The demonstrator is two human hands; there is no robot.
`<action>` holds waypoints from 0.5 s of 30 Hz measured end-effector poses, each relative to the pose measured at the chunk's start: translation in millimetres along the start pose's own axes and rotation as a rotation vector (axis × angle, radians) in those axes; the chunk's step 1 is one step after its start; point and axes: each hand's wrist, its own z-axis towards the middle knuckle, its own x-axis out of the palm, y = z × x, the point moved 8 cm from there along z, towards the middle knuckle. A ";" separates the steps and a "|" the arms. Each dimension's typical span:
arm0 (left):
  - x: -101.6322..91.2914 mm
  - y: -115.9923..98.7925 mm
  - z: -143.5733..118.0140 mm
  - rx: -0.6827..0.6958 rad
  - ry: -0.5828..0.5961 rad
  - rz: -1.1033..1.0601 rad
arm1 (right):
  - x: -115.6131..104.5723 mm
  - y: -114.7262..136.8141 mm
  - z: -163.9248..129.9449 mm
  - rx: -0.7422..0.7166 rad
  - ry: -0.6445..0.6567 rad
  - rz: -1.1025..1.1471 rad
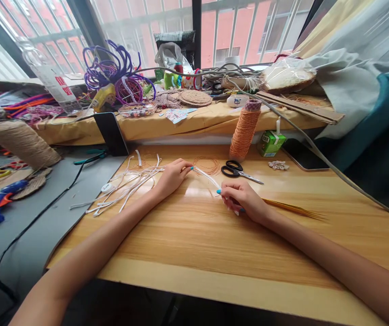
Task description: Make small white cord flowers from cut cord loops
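On the wooden table (215, 235) by the window (235, 27), both hands' grips pinch a white strip (206, 175).

The right hand (244, 201) covers the near end of the white strip (206, 175), so its grip there cannot be made out. The gold tool (292, 208) disappears under the same hand. The bench (215, 244) runs off the bottom edge. Print on the green carton (271, 142) is too small to read.
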 end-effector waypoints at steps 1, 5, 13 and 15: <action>-0.1 -0.7 -0.3 0.011 -0.003 0.010 | 0.2 0.1 -0.1 0.003 0.001 -0.007; -0.5 -3.9 -1.8 0.055 -0.013 0.035 | 1.2 -0.2 -0.3 0.009 0.007 -0.047; 2.9 -5.6 -3.8 0.130 -0.026 0.094 | 3.4 -2.5 -1.0 0.002 0.029 -0.091; 3.2 -5.5 -4.4 0.141 -0.030 0.106 | 3.1 -2.4 -1.4 0.003 0.029 -0.100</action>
